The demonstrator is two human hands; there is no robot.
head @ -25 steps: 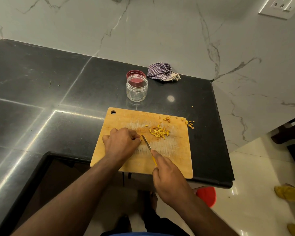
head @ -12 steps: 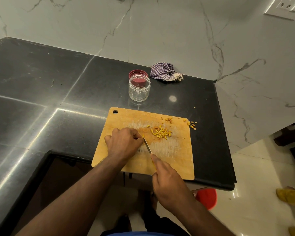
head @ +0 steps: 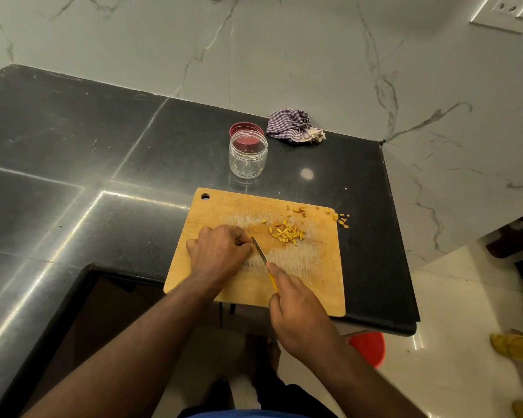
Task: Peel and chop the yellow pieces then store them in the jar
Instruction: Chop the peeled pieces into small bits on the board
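Yellow pieces on board, beside knife

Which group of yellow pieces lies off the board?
The small group on the black counter, just past the board's far right corner. The big pile and the scraps lie on the board.

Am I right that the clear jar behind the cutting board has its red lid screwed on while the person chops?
Not quite. In the head view the clear jar stands open behind the cutting board; its red lid lies on the counter just behind it. The rest holds: the right hand holds the knife on the board.
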